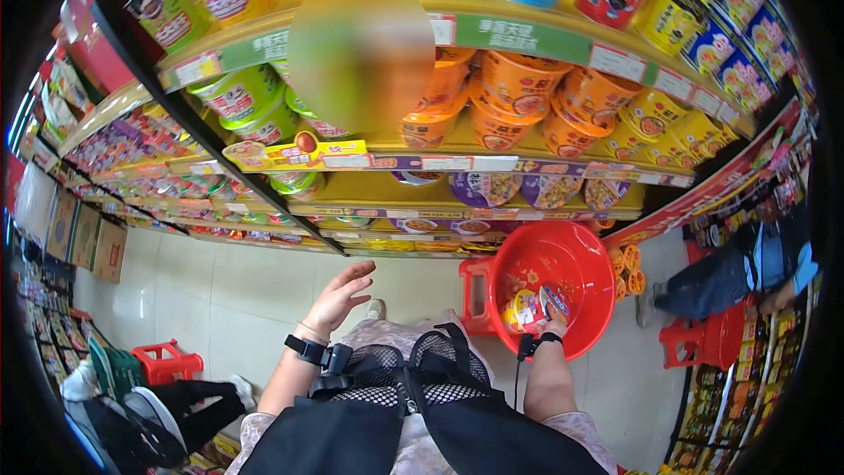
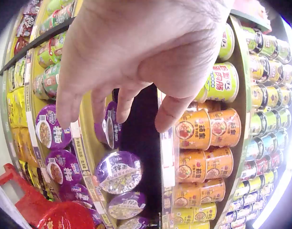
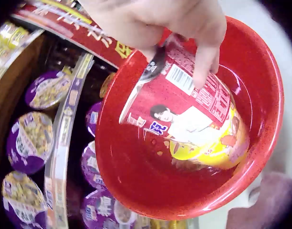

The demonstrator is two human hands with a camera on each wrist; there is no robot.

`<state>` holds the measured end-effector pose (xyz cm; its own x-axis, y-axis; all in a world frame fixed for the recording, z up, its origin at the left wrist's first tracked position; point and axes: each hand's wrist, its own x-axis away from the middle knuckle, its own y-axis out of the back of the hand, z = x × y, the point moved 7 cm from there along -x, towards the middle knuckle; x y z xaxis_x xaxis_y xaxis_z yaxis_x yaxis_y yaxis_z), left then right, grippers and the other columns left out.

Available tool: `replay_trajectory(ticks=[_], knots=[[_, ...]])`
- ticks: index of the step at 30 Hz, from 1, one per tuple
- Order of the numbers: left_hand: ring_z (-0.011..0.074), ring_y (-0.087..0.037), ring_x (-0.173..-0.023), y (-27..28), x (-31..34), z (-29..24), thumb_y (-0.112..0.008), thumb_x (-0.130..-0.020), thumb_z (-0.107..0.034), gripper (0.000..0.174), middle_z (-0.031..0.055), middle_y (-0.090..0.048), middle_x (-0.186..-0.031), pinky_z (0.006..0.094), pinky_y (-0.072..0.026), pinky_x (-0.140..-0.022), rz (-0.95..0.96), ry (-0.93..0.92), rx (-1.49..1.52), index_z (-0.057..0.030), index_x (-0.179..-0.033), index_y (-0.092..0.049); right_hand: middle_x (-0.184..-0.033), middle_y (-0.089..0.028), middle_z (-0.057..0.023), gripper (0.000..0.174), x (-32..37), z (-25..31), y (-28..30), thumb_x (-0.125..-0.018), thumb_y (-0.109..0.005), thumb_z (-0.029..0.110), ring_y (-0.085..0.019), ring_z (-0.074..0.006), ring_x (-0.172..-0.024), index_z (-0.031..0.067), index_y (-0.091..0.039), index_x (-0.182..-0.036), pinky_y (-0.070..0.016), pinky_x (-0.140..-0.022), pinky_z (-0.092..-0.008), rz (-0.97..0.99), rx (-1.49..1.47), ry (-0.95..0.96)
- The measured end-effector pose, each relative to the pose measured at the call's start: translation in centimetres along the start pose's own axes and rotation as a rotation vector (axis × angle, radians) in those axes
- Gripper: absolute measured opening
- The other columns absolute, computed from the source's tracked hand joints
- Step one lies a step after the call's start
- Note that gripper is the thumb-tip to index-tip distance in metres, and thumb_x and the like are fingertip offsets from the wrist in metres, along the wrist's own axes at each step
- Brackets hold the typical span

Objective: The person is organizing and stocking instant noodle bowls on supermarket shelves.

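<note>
My right hand (image 1: 554, 327) reaches down into a red basin (image 1: 598, 290) and grips a red instant noodle cup (image 3: 184, 100) with a barcode on its side. The cup lies tilted, its lid edge toward the shelf side in the right wrist view. Bright yellow packaging (image 1: 520, 310) shows right against it, low in the basin. My left hand (image 1: 336, 301) is raised in front of the shelves with nothing in it, fingers spread and slightly bent. Purple noodle bowls (image 2: 120, 171) and orange noodle cups (image 2: 193, 129) stand on the shelves beyond it.
The basin sits by a red stool (image 1: 477, 295) in front of the shelf rack. Green noodle cups (image 1: 237, 92) fill the upper left shelf. Orange cups (image 1: 629, 271) stack behind the basin. Another person (image 1: 730, 273) is at the right, beside a second red basin (image 1: 725, 334).
</note>
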<state>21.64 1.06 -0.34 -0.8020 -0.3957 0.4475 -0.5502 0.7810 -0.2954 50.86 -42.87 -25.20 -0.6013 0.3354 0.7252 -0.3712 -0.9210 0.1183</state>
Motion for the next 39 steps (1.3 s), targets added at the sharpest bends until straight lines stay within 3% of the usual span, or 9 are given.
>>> replay_trajectory(ticks=[3, 6, 15, 24, 27, 29, 30, 33, 39], knots=[[0.0263, -0.038, -0.123, 0.5, 0.8, 0.1, -0.051, -0.09, -0.028, 0.051, 0.0093, -0.037, -0.138, 0.0434, -0.0315, -0.1, -0.029, -0.022, 0.048, -0.0062, -0.134, -0.037, -0.129, -0.044, -0.02, 0.059, -3.3, 2.6, 1.9, -0.085, -0.058, 0.038, -0.042, -0.0386, -0.118, 0.0102, -0.037, -0.133, -0.0441, -0.089, -0.0491, -0.326, 0.672, 0.427], [0.0264, -0.038, -0.123, 1.8, 2.0, 0.7, -0.051, -0.09, -0.027, 0.051, 0.0095, -0.038, -0.137, 0.0428, -0.0319, -0.1, -0.065, -0.03, 0.093, -0.0056, -0.134, -0.037, -0.127, -0.045, -0.0258, 0.059, 4.3, 5.7, -0.3, -0.086, -0.053, 0.044, -0.038, -0.0396, -0.121, 0.0055, -0.043, -0.129, -0.0366, -0.098, -0.0463, -0.161, 1.121, 0.452], [0.0204, -0.041, -0.118, 4.8, 2.5, 0.6, -0.055, -0.088, -0.028, 0.047, 0.0068, -0.044, -0.132, 0.0395, -0.0353, -0.097, -0.171, -0.023, 0.093, -0.0085, -0.13, -0.043, -0.133, -0.042, -0.0196, 0.066, 3.0, 6.8, 0.3, -0.089, -0.027, 0.056, -0.038, -0.0362, -0.122, 0.0067, -0.05, -0.125, -0.0313, -0.098, -0.0517, -0.169, 1.374, 0.382], [0.0119, -0.052, -0.091, 15.8, -2.6, -4.7, -0.053, -0.087, -0.019, 0.037, -0.0005, -0.055, -0.106, 0.0311, -0.0437, -0.079, -0.459, -0.222, 0.185, -0.0086, -0.122, -0.047, -0.134, -0.039, -0.0232, 0.066, 10.1, 7.4, -2.1, -0.082, -0.052, 0.045, -0.036, -0.0332, -0.126, 0.0037, -0.038, -0.131, -0.0319, -0.101, -0.0477, -0.318, 1.384, 0.471], [0.0099, -0.052, -0.086, 18.4, -5.8, -5.3, -0.053, -0.087, -0.017, 0.038, -0.0024, -0.055, -0.101, 0.0283, -0.0437, -0.076, -0.508, -0.301, 0.24, -0.0084, -0.124, -0.046, -0.116, -0.053, -0.026, 0.047, 10.3, 6.4, -7.4, -0.076, -0.064, 0.026, -0.051, -0.0381, -0.109, -0.0026, -0.053, -0.111, -0.0424, -0.09, -0.0407, -0.157, 1.427, 0.954], [0.0114, -0.049, -0.096, 19.9, -7.1, -6.9, -0.051, -0.087, -0.018, 0.046, -0.0014, -0.052, -0.108, 0.03, -0.04, -0.082, -0.541, -0.343, 0.247, -0.01, -0.131, -0.04, -0.102, -0.061, -0.0227, 0.029, 14.2, 4.4, -12.2, -0.079, -0.059, 0.015, -0.058, -0.034, -0.097, -0.0032, -0.058, -0.102, -0.0455, -0.084, -0.0369, 0.255, 1.104, 0.853], [0.0114, -0.049, -0.096, 20.6, -7.7, -7.4, -0.051, -0.087, -0.018, 0.046, -0.0014, -0.052, -0.108, 0.03, -0.04, -0.082, -0.531, -0.342, 0.251, -0.01, -0.131, -0.04, -0.103, -0.061, -0.0214, 0.029, 3.0, -1.0, -14.9, -0.081, -0.057, 0.015, -0.058, -0.0322, -0.1, -0.0029, -0.058, -0.104, -0.046, -0.084, -0.0347, 0.508, 1.025, 0.752], [0.0149, -0.04, -0.114, 21.1, -9.3, -8.2, -0.044, -0.089, -0.022, 0.051, 0.0022, -0.044, -0.126, 0.0339, -0.0331, -0.093, -0.527, -0.389, 0.281, -0.0112, -0.138, -0.033, -0.106, -0.062, -0.0144, 0.025, 23.1, -0.7, -25.5, -0.088, -0.051, 0.011, -0.059, -0.0221, -0.101, -0.0035, -0.055, -0.109, -0.0447, -0.087, -0.0303, 0.923, 1.021, 1.095], [0.0137, -0.041, -0.116, 22.2, -12.1, -8.9, -0.041, -0.092, -0.037, 0.05, 0.0004, -0.042, -0.133, 0.029, -0.0316, -0.094, -0.391, -0.378, 0.2, -0.0105, -0.135, -0.036, -0.116, -0.057, -0.0108, 0.036, 37.7, -6.7, -42.4, -0.095, -0.043, 0.025, -0.058, -0.0245, -0.098, 0.0012, -0.045, -0.122, -0.0449, -0.086, -0.0336, 1.321, 0.59, 0.514]])
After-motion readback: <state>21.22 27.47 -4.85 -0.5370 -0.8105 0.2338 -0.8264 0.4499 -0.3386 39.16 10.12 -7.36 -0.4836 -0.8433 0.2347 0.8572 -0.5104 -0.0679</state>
